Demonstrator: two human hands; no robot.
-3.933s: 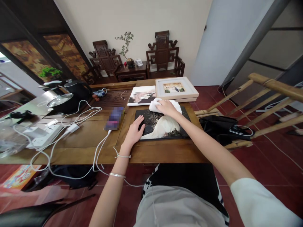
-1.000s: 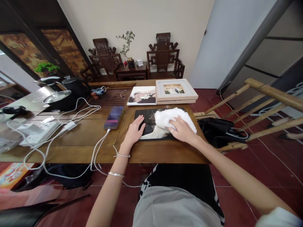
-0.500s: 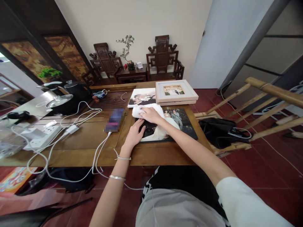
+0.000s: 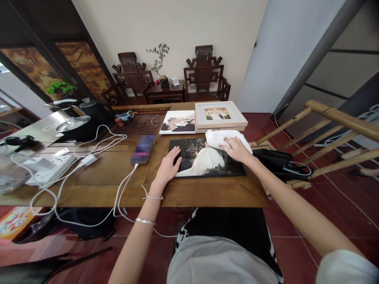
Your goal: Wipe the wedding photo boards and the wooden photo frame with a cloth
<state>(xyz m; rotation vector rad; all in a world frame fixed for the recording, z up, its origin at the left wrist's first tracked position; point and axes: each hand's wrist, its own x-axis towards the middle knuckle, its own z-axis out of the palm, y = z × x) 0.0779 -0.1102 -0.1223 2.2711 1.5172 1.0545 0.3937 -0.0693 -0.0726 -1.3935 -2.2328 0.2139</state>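
A dark wedding photo panel [image 4: 204, 161] lies flat on the wooden table [image 4: 204, 193] in front of me. My left hand [image 4: 170, 163] rests on its left edge with the fingers stretched out, holding nothing. A white cloth [image 4: 220, 138] covers the panel's upper right part. Over the cloth, my right hand [image 4: 235, 149] grips it and presses it against the photo, hiding the couple's upper bodies.
Behind the panel lie a smaller photo print [image 4: 177, 122] and a light wooden picture frame [image 4: 220, 114]. A phone [image 4: 142, 149] on a white cable is to the left, near a power strip [image 4: 51, 169]. A bamboo chair [image 4: 340, 118] stands at right.
My right hand has slid the cloth from the panel's upper left to its upper right. The photo's left and middle are now uncovered. My left hand has stayed in place.
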